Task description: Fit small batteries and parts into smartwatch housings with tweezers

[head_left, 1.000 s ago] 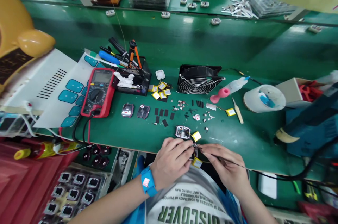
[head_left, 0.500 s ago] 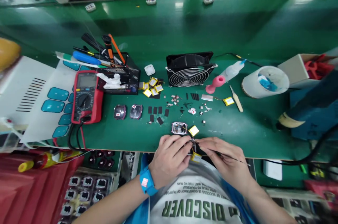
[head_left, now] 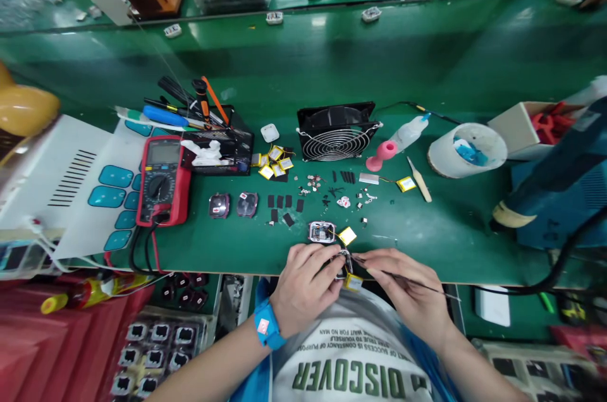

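Black tool (head_left: 408,279) in closed right grip (head_left: 413,302)

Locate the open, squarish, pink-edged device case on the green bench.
In the head view, the case lies slightly right of centre, just beyond the left hand, with a square yellow battery at its right.

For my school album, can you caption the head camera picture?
Over a green workbench, the left hand holds a small device while the right hand points a thin tool at it.
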`<state>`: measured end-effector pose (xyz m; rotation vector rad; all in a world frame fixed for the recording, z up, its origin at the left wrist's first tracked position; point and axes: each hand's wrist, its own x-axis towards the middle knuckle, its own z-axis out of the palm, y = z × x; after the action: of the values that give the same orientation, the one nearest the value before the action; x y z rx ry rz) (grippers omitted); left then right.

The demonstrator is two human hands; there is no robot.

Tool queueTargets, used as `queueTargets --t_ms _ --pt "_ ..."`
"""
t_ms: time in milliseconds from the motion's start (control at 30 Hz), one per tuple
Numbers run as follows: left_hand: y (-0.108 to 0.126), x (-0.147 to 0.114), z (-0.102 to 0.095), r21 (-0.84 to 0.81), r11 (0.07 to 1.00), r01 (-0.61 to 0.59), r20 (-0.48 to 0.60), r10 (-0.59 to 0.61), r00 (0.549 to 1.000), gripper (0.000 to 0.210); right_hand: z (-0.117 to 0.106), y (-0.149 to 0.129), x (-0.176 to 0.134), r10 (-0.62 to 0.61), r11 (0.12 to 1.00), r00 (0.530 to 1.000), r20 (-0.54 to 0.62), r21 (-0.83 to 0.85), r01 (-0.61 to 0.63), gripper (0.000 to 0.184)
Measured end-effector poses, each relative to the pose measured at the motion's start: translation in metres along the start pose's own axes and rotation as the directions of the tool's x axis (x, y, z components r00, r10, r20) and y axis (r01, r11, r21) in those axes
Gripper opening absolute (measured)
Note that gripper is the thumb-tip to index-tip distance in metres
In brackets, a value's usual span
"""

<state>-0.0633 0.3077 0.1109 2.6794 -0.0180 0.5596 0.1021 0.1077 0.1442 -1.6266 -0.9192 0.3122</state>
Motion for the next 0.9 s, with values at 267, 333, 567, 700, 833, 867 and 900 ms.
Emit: queueTargets --t_ms 267,333,567,700,833,867,900 --pt "0.002 0.007 0.002 0.007 1.000 -0.008 -0.112 0.009 0.994 0.021 0.011 0.002 -0.011 0.016 1.000 0.997 -0.080 0.027 -0.014 0.020" --pt "0.001 0.007 0.002 0.013 1.000 -0.015 -0.106 0.016 0.994 0.024 0.014 0.003 -0.013 0.025 0.999 0.994 -0.106 0.032 -0.022 0.020" --pt "-0.001 0.003 0.001 0.024 0.999 -0.025 -0.068 0.027 0.997 0.029 0.017 0.003 -0.017 -0.001 1.000 0.994 -0.111 0.015 0.003 0.034" --pt "-0.002 0.002 0.001 0.024 1.000 -0.020 -0.081 0.022 0.997 0.027 0.018 0.002 -0.017 -0.001 1.000 0.994 -0.113 0.012 0.002 0.031" --pt "-0.003 0.002 0.000 0.018 0.999 -0.028 -0.072 0.030 0.997 0.033 0.018 0.003 -0.016 -0.011 0.999 0.993 -0.114 0.031 0.015 0.030" --pt "-0.004 0.002 0.000 0.021 0.999 -0.033 -0.070 0.035 0.997 0.033 0.018 0.003 -0.015 -0.015 0.999 0.993 -0.114 0.038 0.019 0.031" --pt "-0.004 0.003 -0.001 0.025 0.999 -0.037 -0.066 0.038 0.997 0.033 0.017 0.003 -0.015 -0.013 0.999 0.993 -0.117 0.044 0.018 0.033"
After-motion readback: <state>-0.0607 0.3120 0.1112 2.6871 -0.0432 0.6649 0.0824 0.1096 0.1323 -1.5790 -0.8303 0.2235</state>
